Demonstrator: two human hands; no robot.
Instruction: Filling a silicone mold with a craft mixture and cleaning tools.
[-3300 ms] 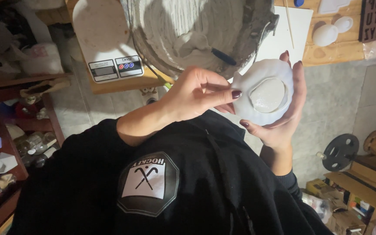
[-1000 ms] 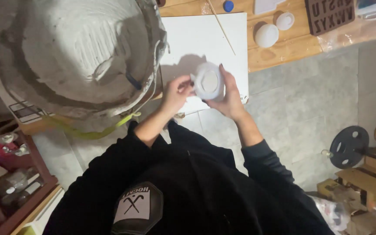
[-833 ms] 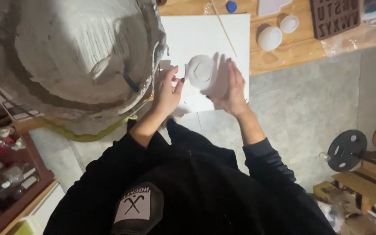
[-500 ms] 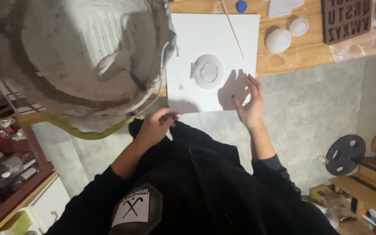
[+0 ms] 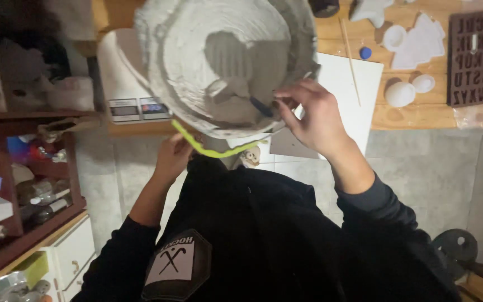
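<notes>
A: Biggest item first? A large plaster-caked mixing bowl [image 5: 225, 61] was held up over the bench [image 5: 409, 114] edge, tilted so the wet grey mix faced the camera; likely lifted to get at the contents.

B: Support? The left hand [image 5: 174, 156] was placed under the bowl's lower rim, by the yellow-green rim band [image 5: 208, 148]; the weight seemed carried there. How far that grip was closed could not be told, the fingers being hidden under the bowl.

A: Right hand [image 5: 314, 114]?

B: It was raised at the bowl's right rim, fingertips pinched near a dark stick handle [image 5: 261, 106] poking out of the mix. Contact couldn't be confirmed; the grip looked nearly closed.

A: Rest?

B: A white board [image 5: 353, 100] was laid flat on the bench as a work surface. Behind it a brown letter mould [image 5: 476, 59], white cast shapes [image 5: 401, 94] and a thin wooden skewer [image 5: 350, 53] were parked clear. A scale [image 5: 135, 106] was seen left of the bowl.
</notes>
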